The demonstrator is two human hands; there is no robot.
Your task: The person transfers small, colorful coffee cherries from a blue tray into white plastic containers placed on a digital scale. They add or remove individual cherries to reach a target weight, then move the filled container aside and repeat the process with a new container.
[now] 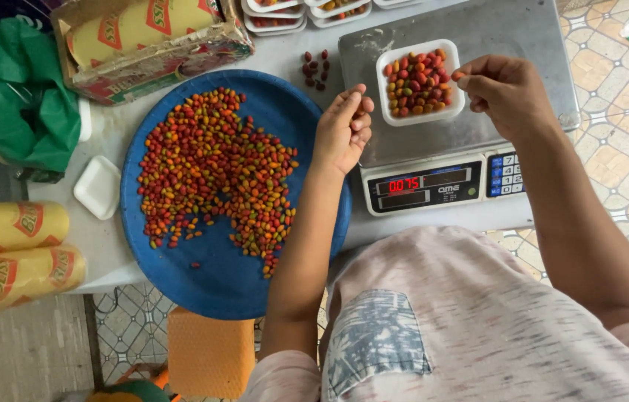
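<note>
Item one: our left hand (343, 128), fingers curled inward around a few small fruits, poised between the blue round tray (173, 275) and the white foam tray (387, 73).

Item two: our right hand (504, 88), pinching one orange fruit (458, 75) between thumb and fingertips, just at the right edge of the white foam tray.

Item three: the white foam tray, filled with red, orange and green oval fruits, sitting on the steel platform of the digital scale (478, 37). The scale's red display (404, 185) is lit and its keypad (506, 175) lies at the front right.

Item four: the blue round tray, on the desk (106, 126) left of the scale, carrying a wide spread of loose fruits (210, 167) in the same colours.

Item five: a few dark red fruits (314, 67) lying on the desk between the blue tray and the scale.

Item six: stacked filled foam trays (273, 18) at the far edge; an empty small white foam tray (97, 187) left of the blue tray; a green plastic bag (24, 104); yellow wrap rolls (9, 253) at the left.
</note>
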